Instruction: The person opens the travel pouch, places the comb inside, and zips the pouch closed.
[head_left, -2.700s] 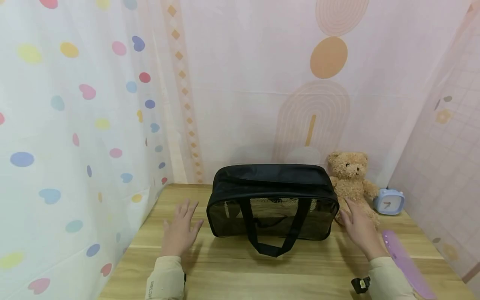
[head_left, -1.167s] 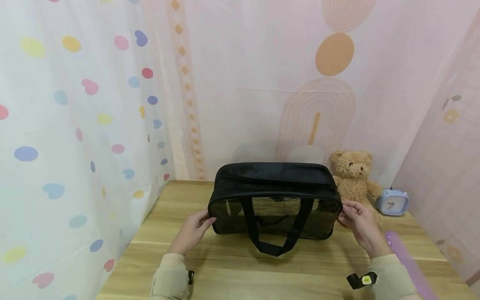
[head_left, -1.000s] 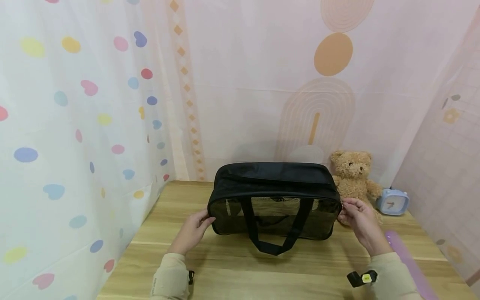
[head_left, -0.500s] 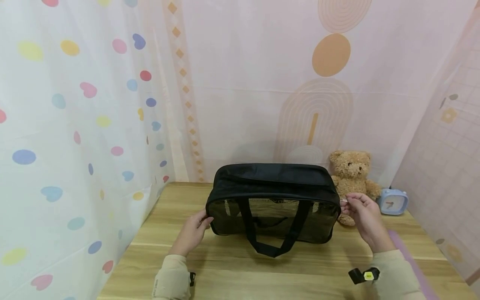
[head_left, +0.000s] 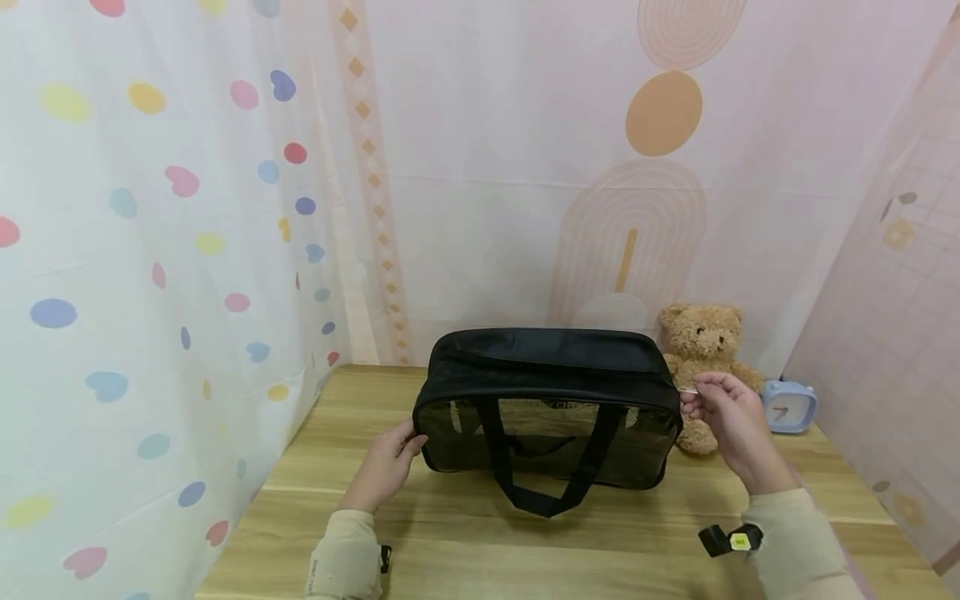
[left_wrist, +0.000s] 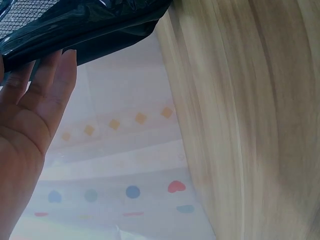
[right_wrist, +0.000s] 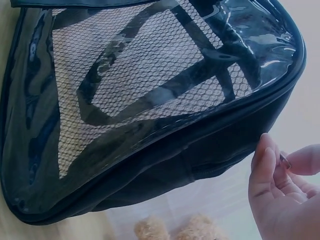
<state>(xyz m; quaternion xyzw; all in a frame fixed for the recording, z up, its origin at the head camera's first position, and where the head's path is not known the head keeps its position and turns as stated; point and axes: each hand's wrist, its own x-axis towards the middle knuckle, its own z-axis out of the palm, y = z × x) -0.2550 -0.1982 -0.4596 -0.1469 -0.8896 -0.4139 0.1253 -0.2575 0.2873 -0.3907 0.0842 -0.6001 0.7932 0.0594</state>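
Observation:
A black carry bag point(head_left: 555, 350) with see-through front panel, mesh and a hanging strap handle point(head_left: 543, 502) stands on the table. At its left end my left hand point(head_left: 384, 465) grips the edge, thumb in front and fingers behind; the left wrist view shows those fingers point(left_wrist: 59, 75) against the bag's side. My right hand point(head_left: 738, 425), just off the right end, pinches a small metal zipper pull point(head_left: 688, 391) between thumb and fingers. Only a glint of the zipper pull point(right_wrist: 285, 160) shows in the right wrist view. The bag's back is hidden.
Behind the right hand a tan teddy bear point(head_left: 701, 333) sits against the curtain, partly covered by the bag and hand. A light blue alarm clock point(head_left: 789, 407) stands to its right. The right sleeve point(head_left: 798, 542) mostly hides a purple strip. Curtains point(head_left: 480, 208) border the wooden table point(head_left: 480, 558).
Both hands were open beside the bag, then took hold of its ends. My right hand has since shifted right and up, drawing the zipper pull outward. The left hand has stayed put.

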